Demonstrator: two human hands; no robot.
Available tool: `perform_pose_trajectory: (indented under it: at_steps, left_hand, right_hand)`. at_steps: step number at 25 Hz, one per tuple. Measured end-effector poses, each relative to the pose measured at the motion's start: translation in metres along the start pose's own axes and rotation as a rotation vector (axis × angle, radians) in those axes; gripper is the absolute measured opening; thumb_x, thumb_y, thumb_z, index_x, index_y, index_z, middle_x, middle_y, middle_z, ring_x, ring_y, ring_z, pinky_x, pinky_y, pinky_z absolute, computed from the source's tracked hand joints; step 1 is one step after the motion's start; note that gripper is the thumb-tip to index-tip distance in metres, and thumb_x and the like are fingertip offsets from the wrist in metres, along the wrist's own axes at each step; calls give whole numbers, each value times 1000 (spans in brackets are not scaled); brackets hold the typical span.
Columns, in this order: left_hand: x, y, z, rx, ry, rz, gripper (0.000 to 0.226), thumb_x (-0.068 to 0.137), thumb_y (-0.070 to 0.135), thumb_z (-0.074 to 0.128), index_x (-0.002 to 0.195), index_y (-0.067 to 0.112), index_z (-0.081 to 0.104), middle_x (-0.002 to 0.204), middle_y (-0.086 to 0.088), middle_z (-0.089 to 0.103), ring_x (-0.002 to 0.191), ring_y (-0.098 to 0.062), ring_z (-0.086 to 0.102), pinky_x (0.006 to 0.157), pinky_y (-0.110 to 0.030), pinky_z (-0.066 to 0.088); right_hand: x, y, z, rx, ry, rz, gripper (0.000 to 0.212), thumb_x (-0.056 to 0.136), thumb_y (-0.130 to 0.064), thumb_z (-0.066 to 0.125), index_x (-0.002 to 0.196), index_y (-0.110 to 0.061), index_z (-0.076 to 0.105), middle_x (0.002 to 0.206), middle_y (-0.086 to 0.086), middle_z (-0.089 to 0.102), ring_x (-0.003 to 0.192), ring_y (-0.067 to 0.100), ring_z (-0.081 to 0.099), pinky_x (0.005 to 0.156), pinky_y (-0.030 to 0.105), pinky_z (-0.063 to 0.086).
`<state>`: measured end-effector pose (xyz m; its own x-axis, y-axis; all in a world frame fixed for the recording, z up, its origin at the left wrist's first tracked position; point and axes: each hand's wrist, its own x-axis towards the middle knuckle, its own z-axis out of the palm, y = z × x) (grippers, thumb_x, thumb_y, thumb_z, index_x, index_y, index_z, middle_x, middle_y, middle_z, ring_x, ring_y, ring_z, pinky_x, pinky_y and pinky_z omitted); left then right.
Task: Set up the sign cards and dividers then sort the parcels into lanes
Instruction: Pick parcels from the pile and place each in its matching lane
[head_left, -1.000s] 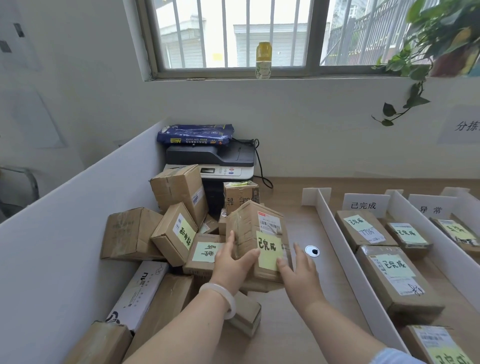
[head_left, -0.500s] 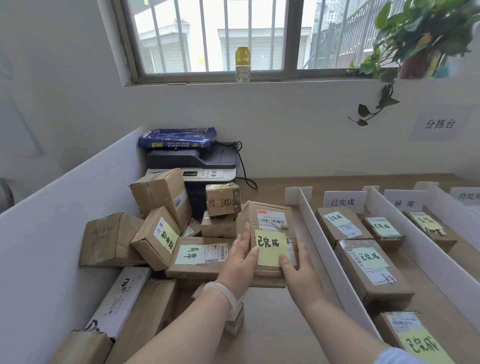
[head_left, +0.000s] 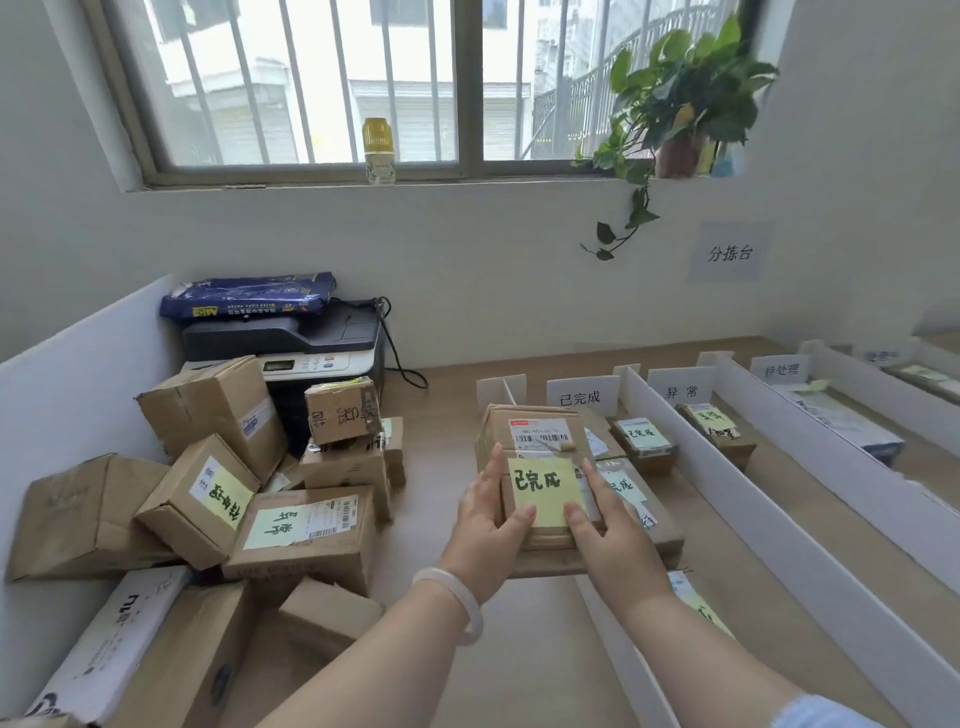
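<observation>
Centre of the frame: both hands hold a brown parcel (head_left: 530, 431) by its sides. The left hand (head_left: 488, 530) curls round the left edge and the right hand (head_left: 608, 535) round the right edge, each with its thumb pressed on the yellow note (head_left: 540, 486) stuck to the top. The parcel is just below the white sign card (head_left: 582, 397) at the head of the leftmost lane, over other parcels lying there; whether it touches them I cannot tell. A white divider (head_left: 727, 488) runs toward the lower right. At left, a heap of parcels (head_left: 306, 525) lies before a printer (head_left: 311, 338)
</observation>
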<state>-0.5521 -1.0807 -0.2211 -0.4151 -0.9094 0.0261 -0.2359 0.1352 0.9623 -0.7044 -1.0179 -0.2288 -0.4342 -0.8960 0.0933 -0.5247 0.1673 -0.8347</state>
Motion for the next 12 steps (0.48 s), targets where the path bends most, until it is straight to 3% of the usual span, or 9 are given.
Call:
perform_pose_trajectory:
  at_steps: [4,7,12]
  left_hand:
    - [-1,10,31,-90,-65,6,70,96,18,59,139,57,21,136,6,35,128,-10,44,115,-35,35]
    - [-7,9,57,-112,-125,23,67,89,28,63,126,69,25,138,7,39,130,-10,45,114,-35,37]
    - [-26,6,102,-115,-227,8,67,98,21,58,136,57,15,136,9,35,129,-7,39,106,-18,31]
  right_hand:
    - [-17,11,-30,-38,101,40,53,100,-43,45,148,-50,26,148,-8,39,134,12,37,103,36,38]
    - [-39,26,-46,-54,151,91,51,100,-43,43,147,-52,25,145,-9,40,127,12,44,97,31,40]
    - [-63,60,-76,-103,155,179,50,101,-43,40,148,-51,25,144,-11,40,127,10,42,95,28,36]
